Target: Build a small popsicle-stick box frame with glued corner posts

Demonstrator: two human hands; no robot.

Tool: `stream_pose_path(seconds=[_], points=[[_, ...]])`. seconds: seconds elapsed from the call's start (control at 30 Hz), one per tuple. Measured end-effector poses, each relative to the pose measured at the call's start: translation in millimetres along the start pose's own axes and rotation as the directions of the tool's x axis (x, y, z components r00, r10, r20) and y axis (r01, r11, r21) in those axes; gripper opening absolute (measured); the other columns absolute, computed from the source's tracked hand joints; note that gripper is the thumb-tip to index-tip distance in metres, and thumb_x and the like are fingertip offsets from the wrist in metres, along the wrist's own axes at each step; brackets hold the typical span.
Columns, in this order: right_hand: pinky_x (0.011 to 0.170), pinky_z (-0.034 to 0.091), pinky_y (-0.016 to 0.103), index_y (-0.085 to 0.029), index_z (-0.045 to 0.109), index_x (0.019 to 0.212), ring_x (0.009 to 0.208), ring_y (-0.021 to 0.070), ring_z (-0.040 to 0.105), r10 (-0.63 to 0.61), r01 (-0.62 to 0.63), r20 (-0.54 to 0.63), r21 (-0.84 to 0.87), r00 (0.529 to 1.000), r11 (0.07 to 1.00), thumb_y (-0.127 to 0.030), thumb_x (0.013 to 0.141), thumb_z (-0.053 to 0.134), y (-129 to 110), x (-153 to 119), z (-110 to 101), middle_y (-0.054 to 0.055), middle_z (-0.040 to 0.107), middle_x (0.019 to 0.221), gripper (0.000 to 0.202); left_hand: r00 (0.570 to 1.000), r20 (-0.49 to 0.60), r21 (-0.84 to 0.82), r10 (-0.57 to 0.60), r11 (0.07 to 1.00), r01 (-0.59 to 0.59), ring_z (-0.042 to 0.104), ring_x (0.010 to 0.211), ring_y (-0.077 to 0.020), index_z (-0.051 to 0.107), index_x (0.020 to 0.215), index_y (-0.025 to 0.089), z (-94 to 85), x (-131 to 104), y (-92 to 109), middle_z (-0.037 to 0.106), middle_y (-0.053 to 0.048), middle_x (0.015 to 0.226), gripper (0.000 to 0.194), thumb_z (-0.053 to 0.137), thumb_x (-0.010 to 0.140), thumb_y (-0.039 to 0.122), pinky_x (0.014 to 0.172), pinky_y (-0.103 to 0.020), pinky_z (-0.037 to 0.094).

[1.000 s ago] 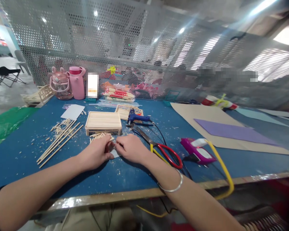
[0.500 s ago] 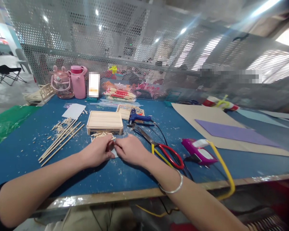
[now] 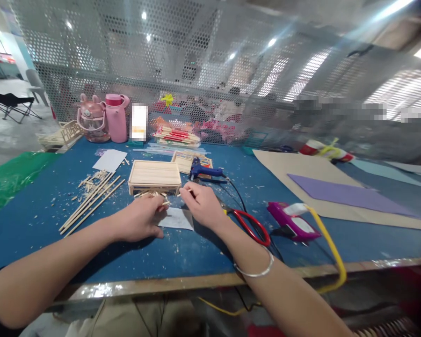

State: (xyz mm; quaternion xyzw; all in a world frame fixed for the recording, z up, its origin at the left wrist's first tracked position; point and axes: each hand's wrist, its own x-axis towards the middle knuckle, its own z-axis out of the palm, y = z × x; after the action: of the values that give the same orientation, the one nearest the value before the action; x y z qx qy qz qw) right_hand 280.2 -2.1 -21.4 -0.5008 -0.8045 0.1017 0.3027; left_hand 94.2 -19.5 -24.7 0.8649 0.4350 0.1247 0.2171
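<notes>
My left hand (image 3: pixel 142 217) rests over a pile of short wooden stick pieces (image 3: pixel 157 195), its thumb apart from the curled fingers; whether it grips a piece is hidden. Right of it, my right hand (image 3: pixel 204 206) is closed in a pinch around a small piece of pale stick, near the front right corner of a wooden slatted box (image 3: pixel 155 173). Between the hands a white paper (image 3: pixel 177 219) lies on the blue table, partly under my right hand.
Long sticks (image 3: pixel 91 206) and a card (image 3: pixel 110 160) lie left. A blue glue gun (image 3: pixel 208 172), red-handled scissors (image 3: pixel 252 227) and a purple device (image 3: pixel 293 222) stand right. Pink bottles (image 3: pixel 116 119) are behind, near a perforated screen (image 3: pixel 126 61).
My hands have moved apart. The right one has gone right and forward toward the box corner, uncovering the white paper, while the left one has shifted slightly left.
</notes>
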Motion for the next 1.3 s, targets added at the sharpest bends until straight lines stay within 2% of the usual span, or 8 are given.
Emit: stream_pose_path(seconds=[0.13, 0.27, 0.63, 0.7, 0.87, 0.93, 1.13, 1.3], points=[[0.05, 0.027, 0.02, -0.017, 0.047, 0.062, 0.049, 0.0081, 0.037, -0.035, 0.046, -0.055, 0.211, 0.998, 0.976, -0.031, 0.084, 0.041, 0.9, -0.3, -7.1, -0.005, 0.041, 0.051, 0.028, 1.0, 0.011, 0.007, -0.027, 1.0, 0.027, 0.052, 0.069, -0.0174, 0.041, 0.078, 0.02, -3.6, 1.6, -5.2, 0.057, -0.002, 0.078, 0.026, 0.062, 0.068, 0.03, 0.06, -0.026, 0.035], [0.049, 0.026, 0.02, -0.017, 0.046, 0.062, 0.05, 0.0077, 0.034, -0.071, 0.091, -0.071, 0.336, 0.995, 0.937, -0.033, 0.084, 0.042, 2.2, -1.2, -15.6, -0.005, 0.038, 0.053, 0.028, 0.989, -0.148, -0.025, -0.013, 1.0, 0.01, 0.055, 0.066, -0.0157, 0.044, 0.078, 0.019, -7.0, 3.3, -10.8, 0.061, -0.003, 0.074, 0.009, 0.047, 0.08, 0.028, 0.058, -0.025, 0.035], [0.047, 0.024, 0.022, -0.018, 0.043, 0.06, 0.048, 0.0073, 0.029, -0.02, 0.108, -0.218, 0.399, 0.976, 0.911, -0.034, 0.084, 0.044, 7.3, -1.0, -22.5, -0.005, 0.034, 0.051, 0.029, 0.881, -0.459, -0.101, -0.117, 0.992, 0.079, 0.051, 0.06, -0.0131, 0.038, 0.064, 0.021, -6.5, -3.5, 2.6, 0.057, 0.002, 0.063, 0.019, 0.052, 0.076, 0.025, 0.056, -0.023, 0.035], [0.047, 0.024, 0.022, -0.018, 0.043, 0.061, 0.047, 0.0072, 0.029, 0.004, 0.12, -0.273, 0.438, 0.962, 0.891, -0.034, 0.084, 0.044, 10.2, 0.3, -25.8, -0.006, 0.033, 0.051, 0.029, 0.899, -0.417, -0.222, -0.133, 0.974, 0.041, 0.048, 0.059, -0.0108, 0.035, 0.063, 0.02, -3.1, -9.3, 12.5, 0.052, 0.004, 0.062, 0.023, 0.055, 0.073, 0.026, 0.057, -0.022, 0.036], [0.047, 0.025, 0.023, -0.018, 0.043, 0.059, 0.046, 0.007, 0.03, 0.051, 0.144, -0.395, 0.448, 0.917, 0.882, -0.033, 0.085, 0.046, 18.3, 3.8, -33.3, -0.006, 0.035, 0.05, 0.03, 0.991, 0.028, -0.344, -0.133, 0.929, 0.135, 0.041, 0.055, -0.0094, 0.031, 0.063, 0.021, 9.1, -16.6, 29.8, 0.045, 0.007, 0.061, 0.033, 0.063, 0.062, 0.027, 0.048, -0.02, 0.031], [0.047, 0.025, 0.023, -0.018, 0.043, 0.058, 0.046, 0.007, 0.03, 0.041, 0.148, -0.394, 0.437, 0.918, 0.887, -0.033, 0.085, 0.045, 20.2, 4.2, -32.6, -0.006, 0.035, 0.05, 0.03, 0.987, 0.003, -0.227, -0.163, 0.961, 0.159, 0.04, 0.054, -0.0103, 0.032, 0.063, 0.021, 9.3, -14.7, 27.6, 0.044, 0.007, 0.059, 0.03, 0.061, 0.063, 0.025, 0.048, -0.021, 0.029], [0.045, 0.022, 0.022, -0.018, 0.045, 0.062, 0.045, 0.0067, 0.028, 0.009, 0.163, -0.347, 0.462, 0.938, 0.872, -0.037, 0.085, 0.046, 22.0, 2.8, -25.4, -0.006, 0.033, 0.049, 0.029, 0.898, -0.396, 0.089, -0.192, 0.965, 0.246, 0.046, 0.056, -0.0143, 0.036, 0.067, 0.021, -5.5, -9.6, 11.6, 0.05, 0.002, 0.061, 0.015, 0.047, 0.077, 0.024, 0.052, -0.025, 0.027], [0.044, 0.021, 0.022, -0.019, 0.044, 0.062, 0.044, 0.0068, 0.026, 0.019, 0.148, -0.331, 0.47, 0.943, 0.87, -0.038, 0.085, 0.045, 20.3, 2.3, -25.7, -0.007, 0.031, 0.048, 0.03, 0.992, -0.122, -0.033, -0.02, 0.999, 0.016, 0.045, 0.055, -0.0123, 0.036, 0.066, 0.021, -4.7, -15.3, 24.1, 0.049, 0.004, 0.06, 0.016, 0.051, 0.073, 0.023, 0.051, -0.023, 0.03]])
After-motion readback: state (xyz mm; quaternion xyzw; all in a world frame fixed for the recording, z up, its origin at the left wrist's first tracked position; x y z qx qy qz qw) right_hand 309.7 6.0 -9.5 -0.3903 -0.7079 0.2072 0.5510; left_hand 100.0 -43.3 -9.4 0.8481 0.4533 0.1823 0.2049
